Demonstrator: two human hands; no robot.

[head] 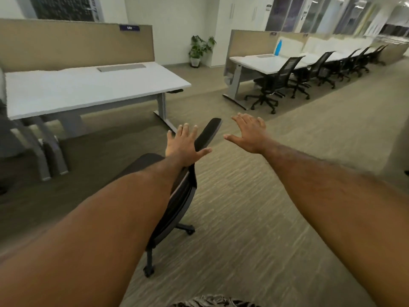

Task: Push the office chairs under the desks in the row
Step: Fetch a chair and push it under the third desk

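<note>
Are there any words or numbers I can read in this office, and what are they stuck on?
Purple tag on the near desk divider: white digits, too blurred to read.
Small tags on the far dividers: too small.
Wall sign: too small.
Nothing else readable.

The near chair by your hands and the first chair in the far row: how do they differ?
The near chair stands out on the carpet, away from the near desk; the first far-row chair sits against the far desk. The near one is side-on, the far one faces its desk. Both are black and wheeled.
</note>
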